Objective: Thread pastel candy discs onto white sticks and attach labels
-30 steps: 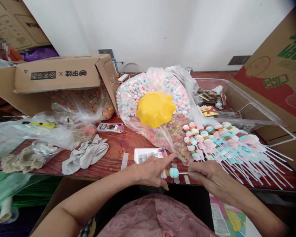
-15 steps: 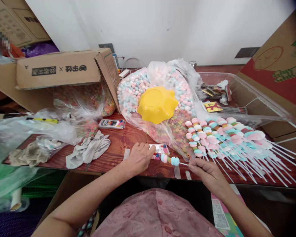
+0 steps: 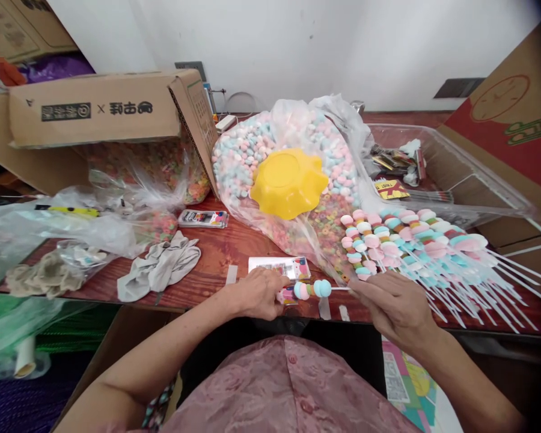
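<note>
A marshmallow skewer (image 3: 315, 289), with pink, white and blue sweets on a white stick, lies across the space between my hands. My left hand (image 3: 262, 293) is closed at its far tip, pinching a small printed plastic wrapper (image 3: 287, 294) around or against that end. My right hand (image 3: 394, 300) has its fingers closed at the bare stick end, with its back turned up. Just behind my left hand lies a flat printed wrapper (image 3: 300, 267). Finished-looking marshmallow skewers (image 3: 415, 252) are heaped to the right of my right hand.
Behind is a big clear bag of marshmallows and coloured rings (image 3: 238, 159), with a yellow wavy-edged bowl (image 3: 288, 183) upside down on it. A cardboard box (image 3: 94, 114), grey cloth gloves (image 3: 160, 267) and a printed packet (image 3: 202, 219) are left; a clear tub (image 3: 478, 174) stands right.
My left hand has moved slightly left and down, uncovering more of the flat wrapper behind it. My right hand has turned its back upward, still at the stick end. The view has shifted slightly.
</note>
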Demonstrator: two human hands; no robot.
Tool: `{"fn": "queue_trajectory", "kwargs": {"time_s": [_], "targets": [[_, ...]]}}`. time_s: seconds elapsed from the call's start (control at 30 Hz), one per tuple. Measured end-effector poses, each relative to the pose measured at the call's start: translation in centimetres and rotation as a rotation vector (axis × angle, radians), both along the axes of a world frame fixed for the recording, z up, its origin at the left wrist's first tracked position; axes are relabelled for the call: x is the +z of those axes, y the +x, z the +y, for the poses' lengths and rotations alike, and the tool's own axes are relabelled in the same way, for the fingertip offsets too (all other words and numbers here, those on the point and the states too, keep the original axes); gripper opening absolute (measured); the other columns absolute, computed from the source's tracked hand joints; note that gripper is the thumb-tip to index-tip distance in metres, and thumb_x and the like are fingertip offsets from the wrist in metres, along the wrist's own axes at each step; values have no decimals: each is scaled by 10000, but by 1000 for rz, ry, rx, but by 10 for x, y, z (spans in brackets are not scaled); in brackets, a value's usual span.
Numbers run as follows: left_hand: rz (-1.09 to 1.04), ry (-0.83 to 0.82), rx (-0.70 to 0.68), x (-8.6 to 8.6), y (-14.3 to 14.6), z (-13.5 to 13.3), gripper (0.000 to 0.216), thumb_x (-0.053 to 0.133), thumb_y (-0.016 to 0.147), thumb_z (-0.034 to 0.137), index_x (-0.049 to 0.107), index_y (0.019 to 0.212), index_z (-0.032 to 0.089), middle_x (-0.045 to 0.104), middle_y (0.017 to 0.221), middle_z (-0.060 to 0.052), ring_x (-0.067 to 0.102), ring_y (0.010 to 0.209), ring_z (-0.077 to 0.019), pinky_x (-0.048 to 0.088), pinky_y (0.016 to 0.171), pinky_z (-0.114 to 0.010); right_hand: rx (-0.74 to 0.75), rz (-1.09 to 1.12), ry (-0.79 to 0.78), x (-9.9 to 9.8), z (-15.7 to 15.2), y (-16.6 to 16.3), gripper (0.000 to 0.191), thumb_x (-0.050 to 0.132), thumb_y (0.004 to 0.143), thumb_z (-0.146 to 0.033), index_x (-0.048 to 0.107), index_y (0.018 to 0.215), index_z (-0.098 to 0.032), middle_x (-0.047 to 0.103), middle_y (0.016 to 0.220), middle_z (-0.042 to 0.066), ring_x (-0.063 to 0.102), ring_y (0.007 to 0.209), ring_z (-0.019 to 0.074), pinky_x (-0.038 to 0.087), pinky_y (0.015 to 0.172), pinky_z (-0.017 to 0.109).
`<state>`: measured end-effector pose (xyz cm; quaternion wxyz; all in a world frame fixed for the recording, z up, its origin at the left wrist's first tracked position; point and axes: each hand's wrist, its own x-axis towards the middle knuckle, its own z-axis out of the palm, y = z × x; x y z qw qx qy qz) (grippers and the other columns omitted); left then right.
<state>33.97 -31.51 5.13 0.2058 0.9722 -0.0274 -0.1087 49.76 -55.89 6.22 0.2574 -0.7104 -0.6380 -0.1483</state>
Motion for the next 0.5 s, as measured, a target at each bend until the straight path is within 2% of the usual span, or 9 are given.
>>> {"fn": "queue_trajectory", "kwargs": {"time_s": [0.07, 0.13, 0.23, 0.33, 0.4, 0.5], "targets": [[1, -117, 48, 3, 1, 1, 159, 598, 766, 289, 619, 893, 196, 681, 823, -44, 628, 749, -210, 428, 665, -285, 23, -80, -10, 4, 1, -1, 255, 481, 860, -55, 661, 976, -194, 687, 781, 41, 600, 675, 160, 426, 649, 307], [-11, -164, 105, 4, 1, 2, 141, 582, 775, 289, 612, 877, 197, 671, 799, -30, 616, 718, -193, 408, 630, -272, 55, -86, -1, 6, 1, -6, 250, 482, 852, -43, 640, 971, -195, 670, 756, 28, 574, 641, 152, 405, 625, 301], [-25, -59, 158, 1, 1, 1, 92, 558, 766, 246, 594, 829, 189, 660, 776, -51, 614, 716, -215, 398, 614, -293, 93, 0, 19, 6, 0, -14, 226, 497, 858, -31, 597, 971, -199, 649, 734, 13, 562, 617, 142, 398, 608, 287], [-56, 54, 131, -5, 0, -5, 157, 558, 752, 213, 596, 900, 180, 676, 888, -96, 630, 834, -264, 438, 704, -340, 66, 87, 27, 4, -1, -19, 232, 512, 863, -33, 581, 1004, -203, 683, 804, 25, 609, 673, 150, 430, 643, 284], [-87, 65, 102, -7, 0, -9, 211, 557, 762, 216, 596, 967, 182, 678, 969, -108, 628, 907, -276, 449, 763, -359, 33, 81, 24, 3, 0, -19, 235, 513, 856, -36, 591, 1003, -203, 688, 810, 29, 616, 685, 157, 434, 648, 287], [-88, -2, 101, -7, 1, -12, 174, 571, 769, 249, 603, 931, 195, 681, 919, -76, 628, 834, -245, 435, 702, -327, 15, -3, 1, 1, 3, -21, 211, 495, 849, -47, 619, 948, -187, 640, 722, 24, 566, 631, 157, 416, 625, 294]]}}
